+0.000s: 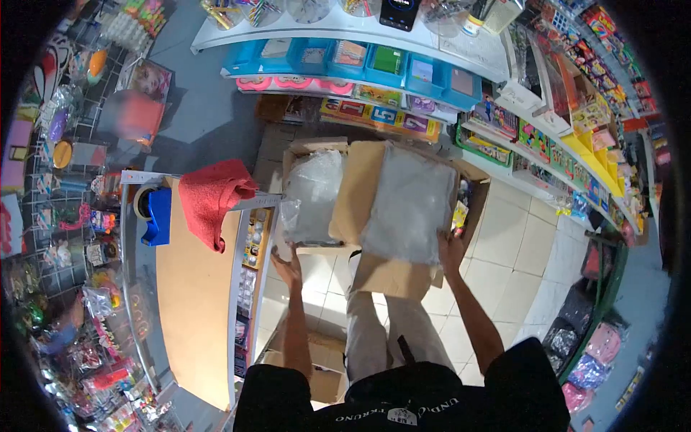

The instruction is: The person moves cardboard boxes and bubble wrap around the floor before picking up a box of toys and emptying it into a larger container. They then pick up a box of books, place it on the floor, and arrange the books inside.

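Note:
Two open cardboard boxes stand side by side in front of my legs. In the right cardboard box (392, 277), a large stack of clear plastic bags (410, 201) lies near the top. My right hand (451, 250) grips the stack's lower right edge, fingers down beside the box wall. The left cardboard box (338, 144) holds another clear plastic packet (317, 189). Just below that box's lower left corner is my left hand (286, 265), its fingers apart and pointing up, close to a loose flap of clear plastic (289, 216).
Left of me stands a display rack (194, 309) with a red cloth (216, 198) and a blue tape dispenser (157, 216) on top. Tiered shelves (345, 36) with blue trays curve ahead and right. Another cardboard box (327, 360) sits on the floor by my left leg.

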Available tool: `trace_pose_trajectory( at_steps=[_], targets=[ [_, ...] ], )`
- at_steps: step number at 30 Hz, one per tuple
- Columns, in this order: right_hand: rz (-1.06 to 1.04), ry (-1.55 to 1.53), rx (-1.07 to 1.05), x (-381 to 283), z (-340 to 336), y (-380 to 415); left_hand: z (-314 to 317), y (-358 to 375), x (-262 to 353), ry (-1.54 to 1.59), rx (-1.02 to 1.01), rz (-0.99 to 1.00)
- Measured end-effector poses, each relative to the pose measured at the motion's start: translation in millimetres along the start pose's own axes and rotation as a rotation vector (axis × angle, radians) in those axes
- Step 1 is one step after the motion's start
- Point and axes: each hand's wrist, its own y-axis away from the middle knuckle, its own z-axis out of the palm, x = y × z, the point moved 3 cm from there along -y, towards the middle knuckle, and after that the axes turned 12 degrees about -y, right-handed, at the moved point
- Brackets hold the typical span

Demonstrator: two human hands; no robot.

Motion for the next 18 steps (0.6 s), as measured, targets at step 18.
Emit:
trace_pose_trajectory(
  at_steps=[18],
  targets=[
    [0.071,-0.383,-0.1,32.3,89.2,-19.7,-2.6,173.6,-155.9,-0.207,-0.751,0.045]
  ],
)
